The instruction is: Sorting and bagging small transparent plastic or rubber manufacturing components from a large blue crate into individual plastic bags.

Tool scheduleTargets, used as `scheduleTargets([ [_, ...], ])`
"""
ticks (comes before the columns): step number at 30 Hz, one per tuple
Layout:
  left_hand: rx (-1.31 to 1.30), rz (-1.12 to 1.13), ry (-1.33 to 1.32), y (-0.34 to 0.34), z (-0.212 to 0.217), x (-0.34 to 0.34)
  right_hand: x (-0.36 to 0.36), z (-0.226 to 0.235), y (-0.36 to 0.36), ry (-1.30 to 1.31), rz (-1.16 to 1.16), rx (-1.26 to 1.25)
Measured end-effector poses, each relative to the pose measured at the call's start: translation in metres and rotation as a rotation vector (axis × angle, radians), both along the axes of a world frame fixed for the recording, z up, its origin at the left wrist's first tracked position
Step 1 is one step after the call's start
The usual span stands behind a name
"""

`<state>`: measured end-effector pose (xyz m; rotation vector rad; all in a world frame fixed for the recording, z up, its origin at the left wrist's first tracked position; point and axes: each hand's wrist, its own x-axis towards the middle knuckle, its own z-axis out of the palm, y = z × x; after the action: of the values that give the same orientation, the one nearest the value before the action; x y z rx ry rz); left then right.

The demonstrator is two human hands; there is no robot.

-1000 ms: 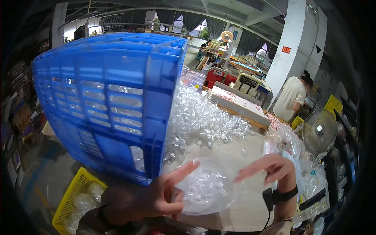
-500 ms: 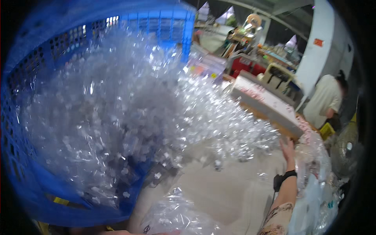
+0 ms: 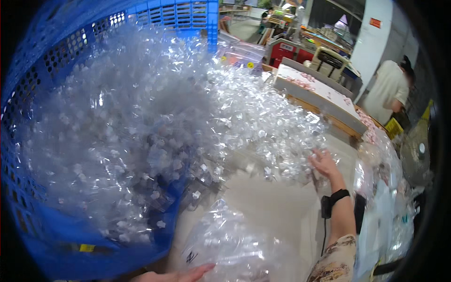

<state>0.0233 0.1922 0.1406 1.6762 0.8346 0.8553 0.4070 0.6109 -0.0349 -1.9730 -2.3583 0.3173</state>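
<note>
Above the pale surface (image 3: 268, 202), the right hand (image 3: 325, 164) splays loosely beside heaped small clear plastic packets (image 3: 263, 122); the left hand (image 3: 185, 275), grip unclear, meets the transparent plastic bag (image 3: 230, 239) in front. Leftward stands a blue plastic crate (image 3: 110, 263).

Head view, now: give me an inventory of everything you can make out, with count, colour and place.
Packets: too many to count, clear with whitish contents, in the crate and heaped on the table
Crate: one, blue, left
Table: one, pale, centre
Bag: one, clear, lower middle
Tray: one, white with pink pieces, beyond the heap
Bags: several, clear, right
Fan: one, greyish, far right
Co-worker: one, pale shirt, upper right
Pillar: one, whitish, upper right
Background clutter: uncounted, mixed colours, top
Wristband: one, black, right wrist
Left hand: one, bare, at the bag's near edge, partly cut off
Right hand: one, bare, at the heap's right edge
</note>
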Motion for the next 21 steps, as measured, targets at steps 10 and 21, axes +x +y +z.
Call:
scheduleTargets([
  [10,-0.126,0.027,-0.271,-0.053,0.01,0.006,-0.066,0.021,-0.203,0.149,-0.169,0.048],
  [21,-0.095,0.135,-0.537,-0.07,0.044,0.011,0.069,-0.001,-0.294,1.036,-0.122,0.266],
])
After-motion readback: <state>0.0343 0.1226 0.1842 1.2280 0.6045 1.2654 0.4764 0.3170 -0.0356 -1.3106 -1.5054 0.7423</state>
